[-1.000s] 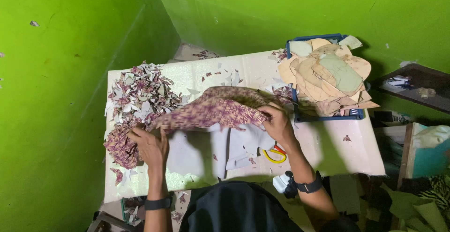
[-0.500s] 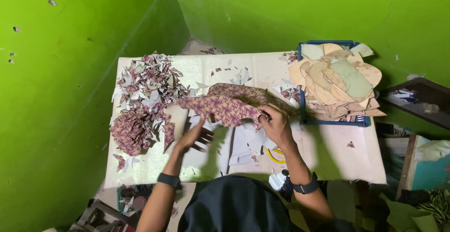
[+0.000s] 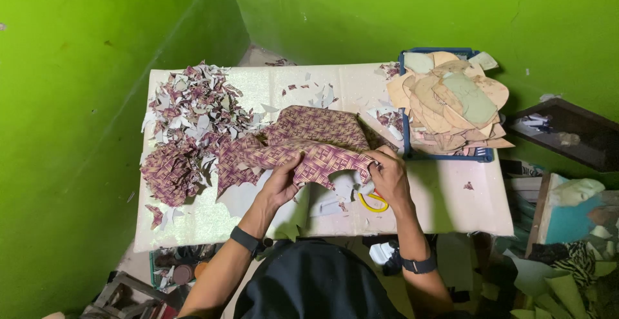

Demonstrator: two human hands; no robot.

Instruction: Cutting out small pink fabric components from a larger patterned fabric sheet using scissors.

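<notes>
Fingers [image 3: 291, 172] of both hands pinch purple woven-patterned sheet [image 3: 309, 145].

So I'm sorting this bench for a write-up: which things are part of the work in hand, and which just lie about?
In hand:
left hand
right hand
purple patterned sheet
pile of cut purple pieces
scrap offcuts

Lying about:
blue tray of tan cut-outs
yellow-handled scissors
cluttered shelf

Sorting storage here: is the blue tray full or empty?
Full: the blue tray is heaped with tan cut-out pieces spilling over its rim.
</notes>
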